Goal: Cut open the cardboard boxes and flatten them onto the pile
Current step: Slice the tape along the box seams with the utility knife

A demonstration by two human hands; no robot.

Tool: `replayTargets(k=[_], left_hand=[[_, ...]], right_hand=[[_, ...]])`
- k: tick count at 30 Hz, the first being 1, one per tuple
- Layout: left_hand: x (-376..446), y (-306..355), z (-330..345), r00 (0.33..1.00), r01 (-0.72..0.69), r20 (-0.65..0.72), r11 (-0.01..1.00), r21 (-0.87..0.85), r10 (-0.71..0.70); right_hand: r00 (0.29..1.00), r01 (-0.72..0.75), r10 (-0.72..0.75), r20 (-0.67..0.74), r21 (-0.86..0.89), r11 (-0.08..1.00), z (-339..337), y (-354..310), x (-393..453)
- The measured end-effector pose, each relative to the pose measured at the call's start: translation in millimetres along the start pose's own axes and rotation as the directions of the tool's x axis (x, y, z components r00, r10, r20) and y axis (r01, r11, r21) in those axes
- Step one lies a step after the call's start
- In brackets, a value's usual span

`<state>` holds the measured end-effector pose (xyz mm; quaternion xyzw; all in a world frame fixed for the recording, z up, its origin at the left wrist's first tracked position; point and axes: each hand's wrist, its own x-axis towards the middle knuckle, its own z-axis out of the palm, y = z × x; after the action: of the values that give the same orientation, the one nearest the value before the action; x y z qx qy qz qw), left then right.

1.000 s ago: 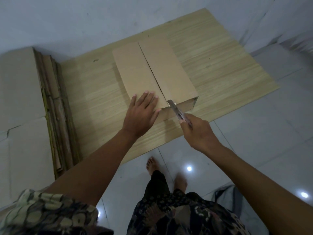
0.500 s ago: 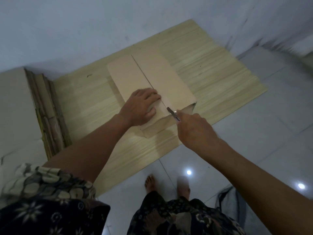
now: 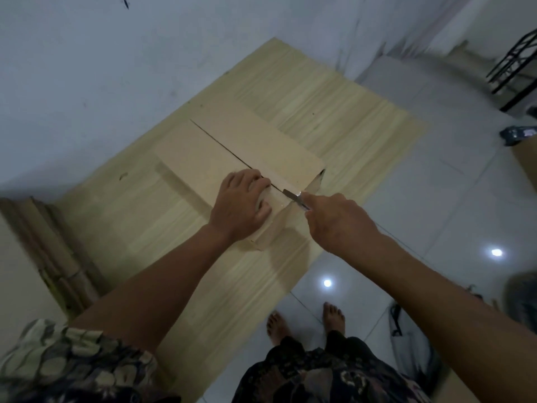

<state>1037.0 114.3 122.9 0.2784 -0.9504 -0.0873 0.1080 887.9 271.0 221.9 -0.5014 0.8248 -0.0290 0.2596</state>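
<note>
The cardboard box lies on the wood-grain board in the middle of the floor, its long top seam running from the far left down toward the near right. The left hand is on the near end of the box, fingers curled over the edge of the left flap right at the seam, thumb pressed against the near face. The right hand comes in from the near right, closed tight around the handle of a utility knife, with the blade pointing far-left and its tip at the near end of the seam, just beside the left hand's fingertips (very close quarters there). Whether the blade is in the card or only resting on it, I cannot tell. The near right corner of the box looks torn or gaping. Over on the left, the pile of flattened cardboard sits beside the board, its stacked edges showing, well apart from the box. The person's bare feet stand on the glossy white tiles near the board's near edge. A dark metal rack stands far right, by the white wall.
</note>
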Motion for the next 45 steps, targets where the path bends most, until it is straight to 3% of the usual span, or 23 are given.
replayTargets(k=[10, 21, 27, 36, 45], left_hand=[[7.9, -4.7, 2.8, 0.998, 0.049, -0.039, 0.997, 0.061, -0.047], [13.3, -11.1, 7.4, 0.995, 0.057, -0.085, 0.992, 0.112, -0.047], [16.2, -8.2, 7.7, 0.989, 0.124, -0.098, 0.985, 0.119, -0.113], [14.7, -9.5, 10.0, 0.987, 0.101, -0.142, 0.984, 0.144, -0.08], [27.1, -12.9, 9.6, 0.988, 0.009, -0.155, 0.997, 0.081, 0.004]], right_hand=[[0.991, -0.053, 0.045, 0.123, 0.062, 0.997, -28.4, -1.6, 27.0], [0.999, 0.019, -0.01, 0.049, -0.189, 0.982, -13.5, -16.4, 35.0], [0.985, 0.032, -0.023, 0.169, -0.051, 0.998, -20.0, 3.7, 51.3], [0.998, 0.036, -0.036, 0.049, 0.006, 0.999, 4.3, 18.0, 36.3], [0.991, -0.024, 0.009, 0.134, 0.108, 0.994, -15.1, 29.2, 56.2]])
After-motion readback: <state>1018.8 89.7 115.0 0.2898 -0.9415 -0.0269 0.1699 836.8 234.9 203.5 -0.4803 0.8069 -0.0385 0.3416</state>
